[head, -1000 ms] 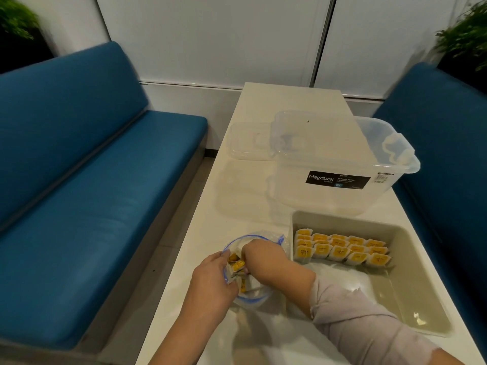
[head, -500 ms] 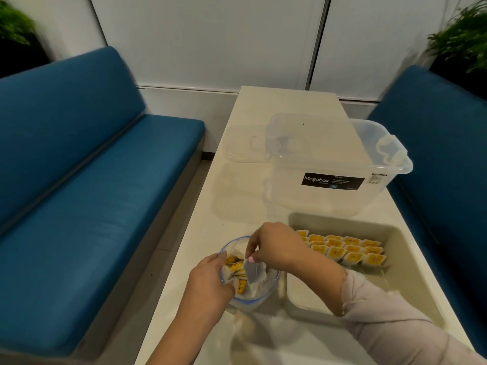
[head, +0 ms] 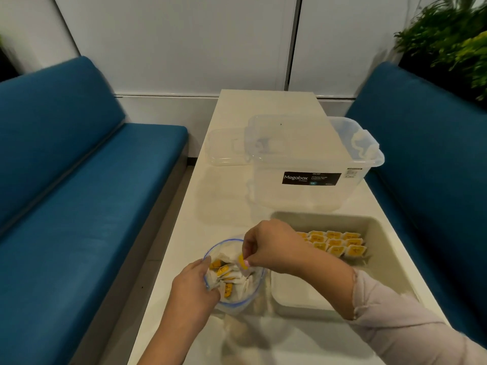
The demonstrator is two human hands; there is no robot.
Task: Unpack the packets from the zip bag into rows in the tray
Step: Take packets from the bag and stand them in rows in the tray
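On the white tabletop (head: 232, 206), the left hand (head: 193, 287) grips the near-left rim of the open zip bag (head: 232, 301), fingers curled over its blue edge. The right hand (head: 271, 246) hovers over the bag's mouth, its fingers pinching one yellow packet (head: 241, 259) just above the loose packets (head: 226, 280) inside. At 3 o'clock of the bag sits the tray (head: 384, 259), rows of packets (head: 334, 243) along its far end, with a clear Megabox bin (head: 303, 164) at 12 o'clock of the tray.

Surroundings: seating booth, storage box on desk (head: 266, 104).
Clear Megabox container (head: 305, 164) stands open at mid-desk, its lid (head: 224, 148) (also clear) just beside it; blue benches (head: 79, 180) flank both sides; foliage (head: 448, 40) at upper right.
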